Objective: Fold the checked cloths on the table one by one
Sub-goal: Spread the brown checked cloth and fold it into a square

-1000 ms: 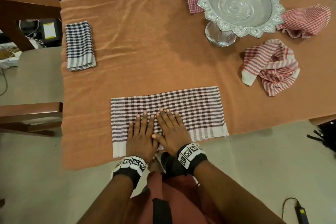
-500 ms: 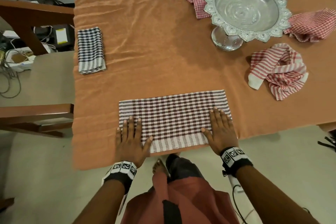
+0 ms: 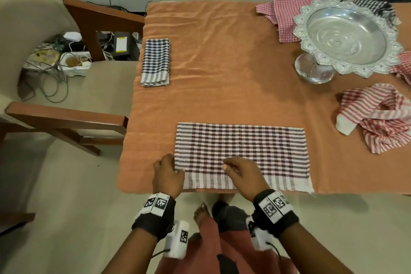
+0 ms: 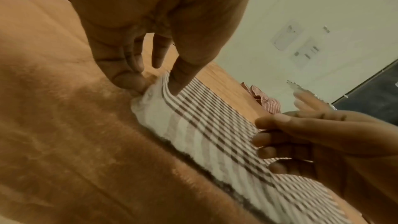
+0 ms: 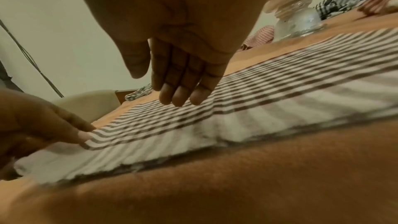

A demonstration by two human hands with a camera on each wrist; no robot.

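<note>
A brown checked cloth [image 3: 242, 151], folded into a long strip, lies flat along the table's near edge. My left hand [image 3: 167, 172] is at its near-left corner; in the left wrist view the thumb and a finger pinch that corner [image 4: 150, 89] and lift it slightly. My right hand [image 3: 239, 170] is over the cloth's left half with its fingers [image 5: 181, 96] straight and close together, just above or lightly on the fabric, holding nothing. A folded black checked cloth [image 3: 155, 62] lies at the table's left edge.
An orange towel covers the table [image 3: 233, 62]. A silver pedestal bowl [image 3: 344, 38] stands at the back right, with crumpled red cloths [image 3: 287, 13] [image 3: 375, 115] and a dark checked one [image 3: 375, 6] around it. A wooden-armed chair [image 3: 66, 115] stands to the left.
Both hands were pressing flat at the cloth's two ends. The left hand now pinches the near-left corner, and the right hand has moved left to the cloth's left half.
</note>
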